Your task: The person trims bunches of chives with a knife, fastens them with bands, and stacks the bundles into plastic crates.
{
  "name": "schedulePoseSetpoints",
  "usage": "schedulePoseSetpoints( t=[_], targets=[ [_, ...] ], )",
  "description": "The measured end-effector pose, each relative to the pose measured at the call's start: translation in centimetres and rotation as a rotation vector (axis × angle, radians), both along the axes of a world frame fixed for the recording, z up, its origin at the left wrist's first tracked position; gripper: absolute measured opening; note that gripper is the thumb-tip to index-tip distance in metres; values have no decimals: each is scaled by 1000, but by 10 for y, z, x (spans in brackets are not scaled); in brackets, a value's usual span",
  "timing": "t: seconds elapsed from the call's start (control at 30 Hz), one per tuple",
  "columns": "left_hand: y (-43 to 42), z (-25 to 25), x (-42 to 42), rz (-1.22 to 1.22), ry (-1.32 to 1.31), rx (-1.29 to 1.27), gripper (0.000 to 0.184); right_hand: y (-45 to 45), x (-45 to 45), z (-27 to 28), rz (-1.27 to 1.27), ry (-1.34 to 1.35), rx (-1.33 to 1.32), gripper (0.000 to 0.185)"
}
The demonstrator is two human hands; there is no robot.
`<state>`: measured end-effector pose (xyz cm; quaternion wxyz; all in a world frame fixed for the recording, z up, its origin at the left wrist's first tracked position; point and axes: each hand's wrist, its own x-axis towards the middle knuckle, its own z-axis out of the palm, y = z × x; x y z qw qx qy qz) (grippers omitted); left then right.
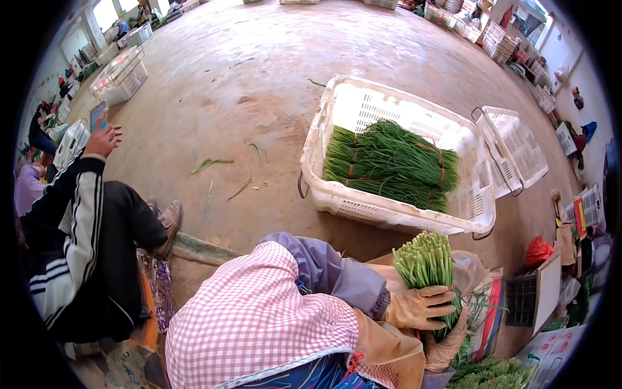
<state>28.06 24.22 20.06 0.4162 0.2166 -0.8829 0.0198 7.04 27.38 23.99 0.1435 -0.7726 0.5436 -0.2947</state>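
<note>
My left hand (pixel 420 308), in a tan glove below a lavender sleeve, is wrapped round the front of an upright bunch of green stems (pixel 424 260). Their pale cut ends point up and away. My right hand (pixel 446 345), also gloved, closes round the lower right side of the same bunch; part of it is hidden behind the stems. Pink checked cloth (pixel 253 318) covers the lower middle of the view. Beyond the hands, a large white basket (pixel 398 217) holds several dark green bundles (pixel 395 162) tied with red bands.
At the left sits a person (pixel 123 240) in dark clothes, a phone in one hand. White crates (pixel 123 78) stand at the far left; others (pixel 515 146) are beside the basket. Loose greens (pixel 492 375) lie at the lower right. Leaf scraps litter the floor.
</note>
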Motion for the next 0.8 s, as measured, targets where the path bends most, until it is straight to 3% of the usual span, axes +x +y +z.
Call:
schedulePoseSetpoints(
  t=[0.5, 0.6, 0.8],
  targets=[
    [1, -6, -7, 40, -12, -35, 45, 2, 1, 2, 15, 13, 13, 102],
    [-5, -11, -11, 61, 84, -158, 56, 3, 0, 0, 2, 2, 23, 103],
    [-6, -15, -13, 42, 82, -148, 57, 3, -1, -1, 3, -10, 41, 102]
  ],
)
